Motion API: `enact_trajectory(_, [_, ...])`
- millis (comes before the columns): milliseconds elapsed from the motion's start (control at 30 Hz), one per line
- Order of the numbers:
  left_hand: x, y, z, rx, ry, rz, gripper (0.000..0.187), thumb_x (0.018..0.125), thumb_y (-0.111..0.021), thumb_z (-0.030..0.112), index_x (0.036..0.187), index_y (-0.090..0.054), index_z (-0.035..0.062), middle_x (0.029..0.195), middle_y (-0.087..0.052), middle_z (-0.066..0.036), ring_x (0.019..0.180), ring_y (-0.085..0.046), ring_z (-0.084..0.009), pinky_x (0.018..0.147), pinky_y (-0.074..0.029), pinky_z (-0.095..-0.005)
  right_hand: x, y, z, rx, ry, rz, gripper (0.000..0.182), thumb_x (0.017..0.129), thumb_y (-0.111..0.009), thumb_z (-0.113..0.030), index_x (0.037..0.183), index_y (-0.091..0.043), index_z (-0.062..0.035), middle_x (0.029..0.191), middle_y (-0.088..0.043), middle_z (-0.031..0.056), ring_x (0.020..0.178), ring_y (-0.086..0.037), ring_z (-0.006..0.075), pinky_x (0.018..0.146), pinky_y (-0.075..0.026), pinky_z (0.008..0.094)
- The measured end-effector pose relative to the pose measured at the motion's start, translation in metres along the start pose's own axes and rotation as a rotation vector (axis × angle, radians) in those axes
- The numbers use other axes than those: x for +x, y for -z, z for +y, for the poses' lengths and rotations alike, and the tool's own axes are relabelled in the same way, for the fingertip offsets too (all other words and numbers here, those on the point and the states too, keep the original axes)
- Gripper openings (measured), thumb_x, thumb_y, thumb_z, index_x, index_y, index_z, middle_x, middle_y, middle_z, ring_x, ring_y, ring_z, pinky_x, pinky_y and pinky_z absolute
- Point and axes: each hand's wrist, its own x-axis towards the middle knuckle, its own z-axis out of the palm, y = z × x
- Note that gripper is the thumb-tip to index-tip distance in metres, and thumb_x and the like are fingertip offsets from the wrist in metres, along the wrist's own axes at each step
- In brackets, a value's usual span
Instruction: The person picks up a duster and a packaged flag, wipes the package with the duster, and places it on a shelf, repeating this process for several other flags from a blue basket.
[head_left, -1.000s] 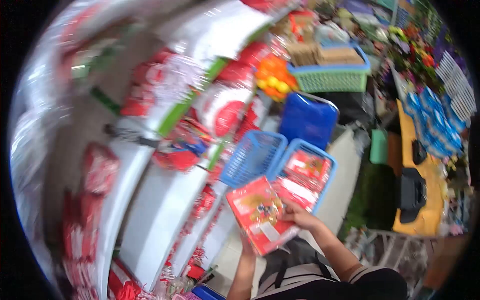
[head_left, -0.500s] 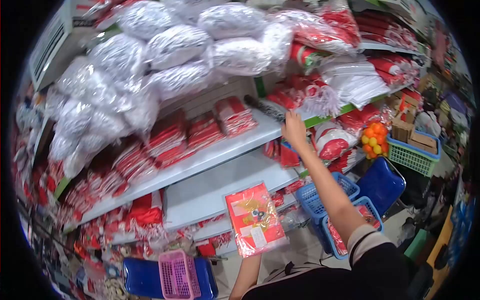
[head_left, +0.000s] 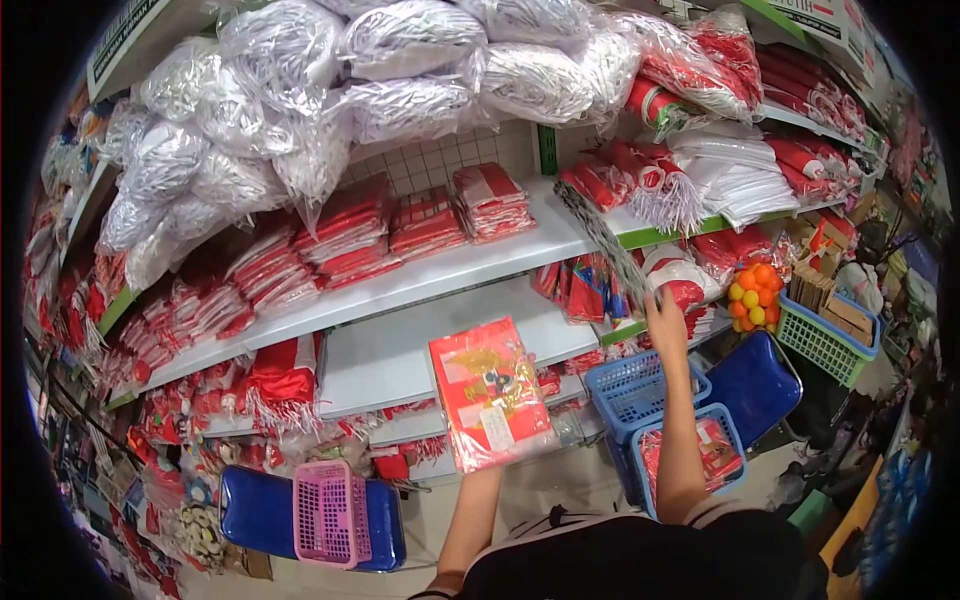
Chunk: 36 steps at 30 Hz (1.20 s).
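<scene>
My left hand [head_left: 481, 480] supports a flat red packet [head_left: 492, 395] from beneath. Clear plastic wraps this packet, which has a gold emblem and a white label; it covers most of my fingers. Over at the shelf edge, my right hand [head_left: 664, 318] is closed around the lower end of a long, mottled grey feather duster [head_left: 608, 245]. The duster slants up and left, its far end lying at the shelf [head_left: 440, 275] near a green divider. Stacks of folded red-and-white packets [head_left: 345, 230] sit left of it, red-and-white tasselled bundles [head_left: 665, 190] to its right.
Large clear bags of white strands [head_left: 410, 40] overhang the upper shelf. Below my right arm stand blue baskets [head_left: 628, 385], one holding red packets. A pink basket [head_left: 330, 512] rests on a blue stool [head_left: 245, 510]. A green basket [head_left: 820, 335] holds cardboard at right.
My right hand has drawn the feather duster right and down, off the shelf front. The view has shifted, and the red packet in my left hand appears slightly further left.
</scene>
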Motion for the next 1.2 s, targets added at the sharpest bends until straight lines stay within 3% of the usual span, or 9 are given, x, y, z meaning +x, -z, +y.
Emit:
enact_trajectory(100, [0.013, 0.001, 0.006, -0.018, -0.014, -0.027, 0.061, 0.092, -0.038, 0.055, 0.132, -0.04, 0.0083, 0.13, -0.048, -0.013, 0.118, -0.048, -0.029, 0.098, -0.042, -0.0455, -0.068, 0.035, 0.009, 0.187, 0.038, -0.222, 0.041, 0.092, -0.05, -0.035, 0.115, -0.055, -0.0014, 0.091, -0.062, 0.0268, 0.088, -0.06, 0.0438, 0.075, -0.046, 0.0444])
enact_trajectory(267, [0.021, 0.007, 0.004, -0.045, -0.007, -0.062, 0.061, 0.092, -0.038, 0.054, 0.132, -0.041, 0.0084, 0.13, -0.048, -0.013, 0.118, -0.048, -0.0287, 0.098, -0.042, -0.0454, -0.098, 0.061, 0.026, 0.183, 0.487, -0.717, 0.036, 0.089, -0.057, -0.035, 0.102, -0.062, -0.0021, 0.079, -0.059, 0.0255, 0.078, -0.061, 0.0384, 0.066, -0.046, 0.0394])
enact_trajectory(400, [0.021, 0.009, -0.001, -0.074, 0.009, -0.082, 0.06, 0.092, -0.037, 0.054, 0.132, -0.041, 0.0086, 0.13, -0.048, -0.013, 0.118, -0.048, -0.0286, 0.098, -0.042, -0.0452, -0.085, 0.07, -0.022, -0.135, 0.247, -0.518, 0.037, 0.087, -0.057, -0.041, 0.094, -0.063, -0.0051, 0.074, -0.059, 0.023, 0.076, -0.058, 0.0401, 0.064, -0.044, 0.0424])
enact_trajectory(500, [0.021, 0.009, 0.001, -0.082, 0.015, -0.096, 0.06, 0.093, -0.037, 0.054, 0.131, -0.041, 0.0086, 0.13, -0.048, -0.013, 0.118, -0.048, -0.0284, 0.098, -0.042, -0.0451, -0.078, 0.069, -0.013, 0.032, 0.472, -0.963, 0.037, 0.088, -0.055, -0.041, 0.094, -0.063, -0.0058, 0.07, -0.058, 0.0214, 0.073, -0.058, 0.0407, 0.062, -0.044, 0.0452])
enact_trajectory(633, [0.017, 0.009, 0.005, -0.102, 0.027, -0.104, 0.059, 0.093, -0.037, 0.053, 0.131, -0.041, 0.0088, 0.129, -0.048, -0.013, 0.118, -0.048, -0.0283, 0.099, -0.042, -0.045, -0.062, 0.078, -0.029, -0.135, 0.285, -0.647, 0.041, 0.087, -0.056, -0.044, 0.092, -0.063, -0.0039, 0.077, -0.059, 0.0225, 0.078, -0.058, 0.0391, 0.066, -0.044, 0.0416])
enact_trajectory(767, [0.02, 0.008, 0.009, -0.105, 0.016, -0.119, 0.058, 0.093, -0.037, 0.053, 0.131, -0.041, 0.0089, 0.129, -0.048, -0.012, 0.118, -0.048, -0.0281, 0.099, -0.041, -0.0449, -0.07, 0.072, -0.027, 0.094, 0.5, -0.884, 0.038, 0.086, -0.057, -0.042, 0.092, -0.063, -0.005, 0.073, -0.059, 0.0205, 0.075, -0.059, 0.0388, 0.063, -0.044, 0.0426])
enact_trajectory(933, [0.022, 0.005, 0.012, -0.103, 0.023, -0.116, 0.058, 0.093, -0.037, 0.053, 0.131, -0.042, 0.009, 0.129, -0.048, -0.012, 0.118, -0.048, -0.0279, 0.099, -0.041, -0.0447, -0.061, 0.075, -0.042, -0.084, 0.238, -0.635, 0.038, 0.085, -0.06, -0.041, 0.097, -0.066, -0.0054, 0.084, -0.064, 0.0213, 0.076, -0.063, 0.0353, 0.068, -0.047, 0.0383])
enact_trajectory(1067, [0.02, 0.004, 0.013, -0.103, 0.032, -0.119, 0.057, 0.093, -0.037, 0.052, 0.13, -0.042, 0.0091, 0.129, -0.048, -0.012, 0.118, -0.048, -0.0277, 0.099, -0.041, -0.0446, -0.076, 0.067, -0.03, 0.082, 0.49, -0.997, 0.038, 0.086, -0.06, -0.038, 0.095, -0.065, -0.0017, 0.084, -0.065, 0.0195, 0.079, -0.064, 0.0331, 0.07, -0.048, 0.0365])
enact_trajectory(1200, [0.014, 0.005, 0.012, -0.105, 0.037, -0.127, 0.056, 0.093, -0.037, 0.052, 0.13, -0.042, 0.0092, 0.129, -0.048, -0.012, 0.118, -0.047, -0.0275, 0.099, -0.041, -0.0444, -0.07, 0.073, -0.039, 0.109, 0.34, -0.777, 0.031, 0.088, -0.06, -0.032, 0.094, -0.065, -0.0016, 0.081, -0.065, 0.0168, 0.077, -0.062, 0.0317, 0.072, -0.047, 0.0338])
